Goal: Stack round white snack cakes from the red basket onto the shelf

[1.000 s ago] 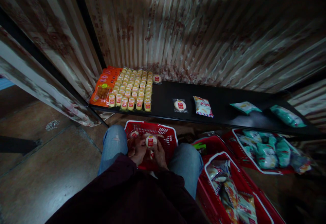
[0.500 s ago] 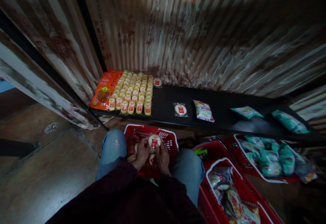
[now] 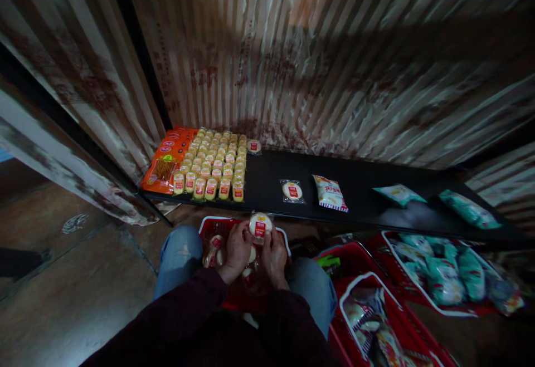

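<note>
Both of my hands grip a stack of round wrapped cakes with red labels [image 3: 259, 226] above a red basket [image 3: 208, 224] that sits between my knees. My left hand [image 3: 237, 251] closes on the stack's left side, my right hand [image 3: 273, 254] on its right side. More of the same cakes lie in the basket under my hands. On the low black shelf [image 3: 368, 177] ahead, several rows of these cakes [image 3: 215, 164] stand packed at the left end. One single cake [image 3: 292, 191] lies alone further right.
Orange snack packets [image 3: 166, 157] lie at the shelf's far left. A white striped packet [image 3: 330, 193] and two green packets [image 3: 399, 193] [image 3: 468, 209] lie along the shelf. Red baskets [image 3: 363, 255] to my right hold green bags [image 3: 443, 258] and mixed snack bags [image 3: 368, 311]. Corrugated metal walls stand behind.
My hands have lifted the stack of cakes up and forward out of the basket toward the shelf edge. The view has tilted down slightly.
</note>
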The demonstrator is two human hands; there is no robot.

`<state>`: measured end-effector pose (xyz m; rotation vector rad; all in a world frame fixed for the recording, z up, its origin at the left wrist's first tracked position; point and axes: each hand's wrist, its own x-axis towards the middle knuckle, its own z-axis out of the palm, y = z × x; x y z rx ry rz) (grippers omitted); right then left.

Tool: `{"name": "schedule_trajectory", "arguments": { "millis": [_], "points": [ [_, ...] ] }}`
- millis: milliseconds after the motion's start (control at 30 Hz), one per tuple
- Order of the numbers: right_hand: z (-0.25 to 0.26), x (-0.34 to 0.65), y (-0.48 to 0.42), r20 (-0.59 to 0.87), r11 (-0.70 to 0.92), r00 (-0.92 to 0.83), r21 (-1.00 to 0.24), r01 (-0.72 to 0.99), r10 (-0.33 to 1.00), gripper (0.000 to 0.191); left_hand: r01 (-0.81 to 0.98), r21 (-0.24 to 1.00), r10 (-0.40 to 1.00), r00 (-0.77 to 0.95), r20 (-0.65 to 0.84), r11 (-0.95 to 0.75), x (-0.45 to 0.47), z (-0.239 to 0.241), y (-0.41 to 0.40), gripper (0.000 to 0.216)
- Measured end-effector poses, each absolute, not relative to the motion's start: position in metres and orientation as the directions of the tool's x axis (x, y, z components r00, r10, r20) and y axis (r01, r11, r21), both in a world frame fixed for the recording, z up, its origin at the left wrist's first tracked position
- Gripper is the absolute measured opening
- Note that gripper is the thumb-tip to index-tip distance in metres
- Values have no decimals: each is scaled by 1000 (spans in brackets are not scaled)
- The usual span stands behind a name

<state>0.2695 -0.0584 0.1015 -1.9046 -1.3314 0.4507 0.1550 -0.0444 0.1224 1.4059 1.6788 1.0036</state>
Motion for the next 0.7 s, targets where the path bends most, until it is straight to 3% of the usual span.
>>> {"name": "schedule_trajectory", "arguments": {
  "millis": [200,700],
  "points": [
    [111,272,-39,159,-86,402,-846,526,902,70,466,880,991,-132,-35,93,160,139,-29,42],
    [128,285,10,181,-35,452,-903,429,873,55,257,963,981,-193,-24,74,182,150,11,45]
  ]
}}
